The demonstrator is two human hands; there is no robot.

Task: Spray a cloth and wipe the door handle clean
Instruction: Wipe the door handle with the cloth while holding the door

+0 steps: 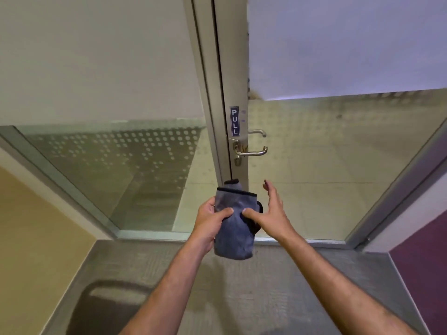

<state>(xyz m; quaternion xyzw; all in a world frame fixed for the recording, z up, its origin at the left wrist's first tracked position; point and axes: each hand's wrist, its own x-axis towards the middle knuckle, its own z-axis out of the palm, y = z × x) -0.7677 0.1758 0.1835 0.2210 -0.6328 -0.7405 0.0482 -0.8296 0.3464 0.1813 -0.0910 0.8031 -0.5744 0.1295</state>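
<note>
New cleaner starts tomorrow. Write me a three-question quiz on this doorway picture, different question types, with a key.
1. True or false: the grey cloth is already pressed against the door handle.
2. Multiple choice: the sign on the door frame above the handle reads A) PUSH B) PULL C) EXIT.
3. Fill in: the left hand grips the cloth, while the right hand touches it with only its ____, fingers spread.

Key
1. False: the cloth is held below the handle, apart from it.
2. B.
3. Thumb.
</note>
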